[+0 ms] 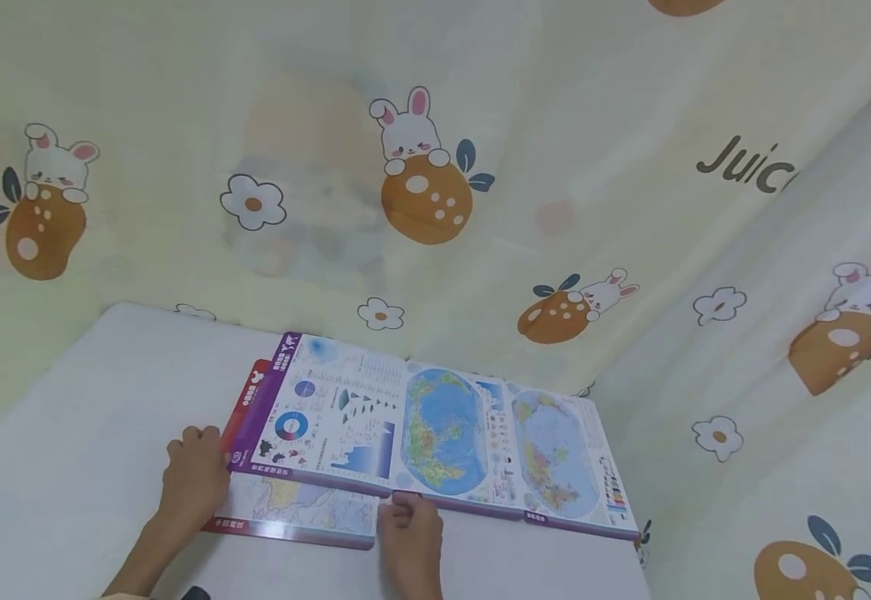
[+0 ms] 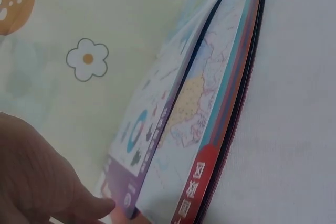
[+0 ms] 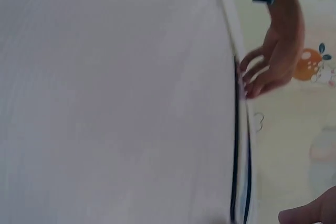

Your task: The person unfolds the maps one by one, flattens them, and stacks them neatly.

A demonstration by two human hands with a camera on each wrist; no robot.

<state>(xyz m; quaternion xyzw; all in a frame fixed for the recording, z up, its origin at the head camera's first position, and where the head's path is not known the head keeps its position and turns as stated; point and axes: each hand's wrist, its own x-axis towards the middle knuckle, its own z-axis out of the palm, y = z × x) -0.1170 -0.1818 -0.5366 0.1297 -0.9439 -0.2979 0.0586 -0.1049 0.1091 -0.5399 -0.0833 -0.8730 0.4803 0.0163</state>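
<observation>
A purple-edged folding world map (image 1: 446, 433) lies spread in three panels. It overlaps a red-edged China map (image 1: 307, 508), whose front strip and left edge show from under it. At the left edge of the maps, my left hand (image 1: 195, 475) has bent fingers and grips the purple-edged map by its near left corner. In the left wrist view its thumb (image 2: 100, 206) lies at the purple corner. My right hand (image 1: 412, 542) pinches the front edge of the world map beside its first fold, close to the China map's right end. The undersides of both maps are hidden.
The maps rest on a white-covered table (image 1: 105, 383). Behind it hangs a pale curtain (image 1: 315, 267) printed with rabbits, fruit and flowers, and its side part (image 1: 773, 467) closes in the right. The world map's far right corner reaches the table's right edge.
</observation>
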